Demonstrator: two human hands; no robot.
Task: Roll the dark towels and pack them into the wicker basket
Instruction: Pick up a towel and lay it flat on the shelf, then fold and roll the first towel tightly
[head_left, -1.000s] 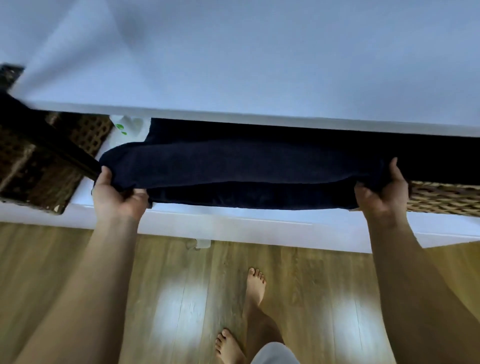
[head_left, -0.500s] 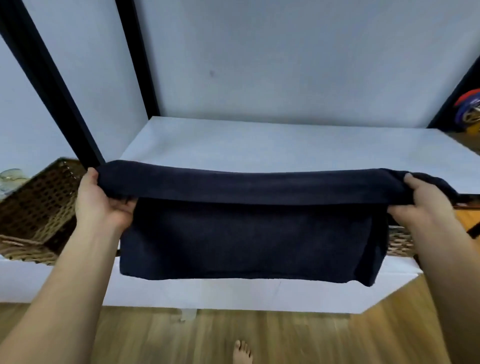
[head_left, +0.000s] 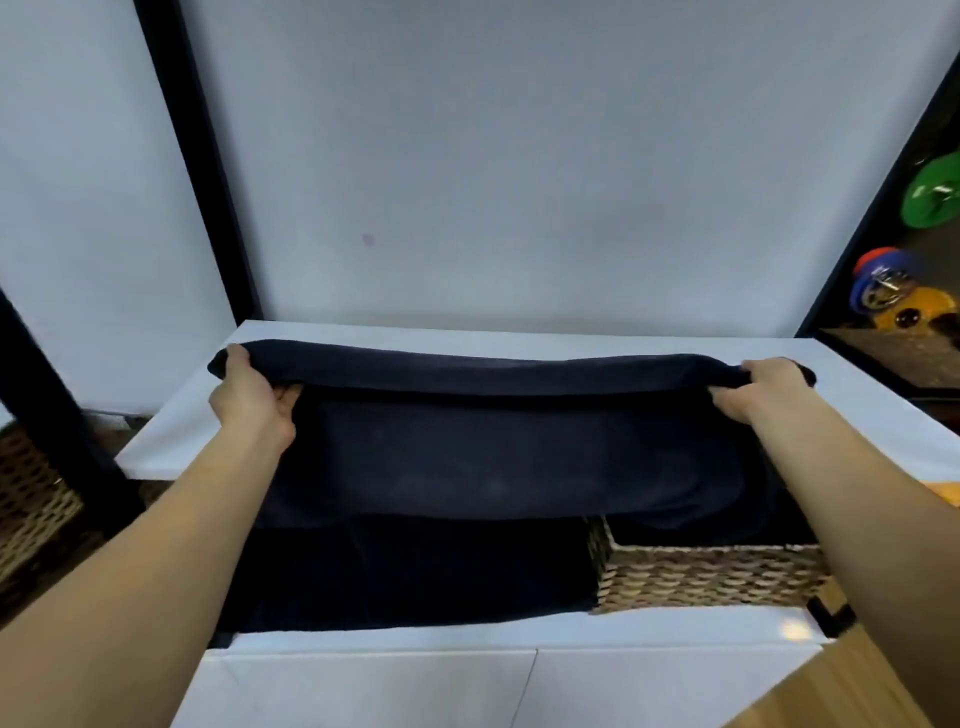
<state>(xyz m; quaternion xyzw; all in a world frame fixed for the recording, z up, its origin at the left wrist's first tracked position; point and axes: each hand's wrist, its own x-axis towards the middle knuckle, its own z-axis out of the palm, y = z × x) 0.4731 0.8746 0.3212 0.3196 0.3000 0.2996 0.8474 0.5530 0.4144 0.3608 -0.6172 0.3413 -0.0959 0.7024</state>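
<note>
Evidently soft and limp, the dark towel (head_left: 493, 374) hangs stretched above the white table (head_left: 519, 335), its lower half sagging toward the front edge; the left hand (head_left: 254, 400) grips its left end and the right hand (head_left: 753, 395) its right end, fingers curled round the folded top edge; it looks light and unslippery, so the ends suit holding; the wicker basket (head_left: 711, 577) sits at the front right corner.

Wicker basket (head_left: 711, 577) front-right, black post (head_left: 67, 415) left, tabletop (head_left: 862, 410) open
</note>
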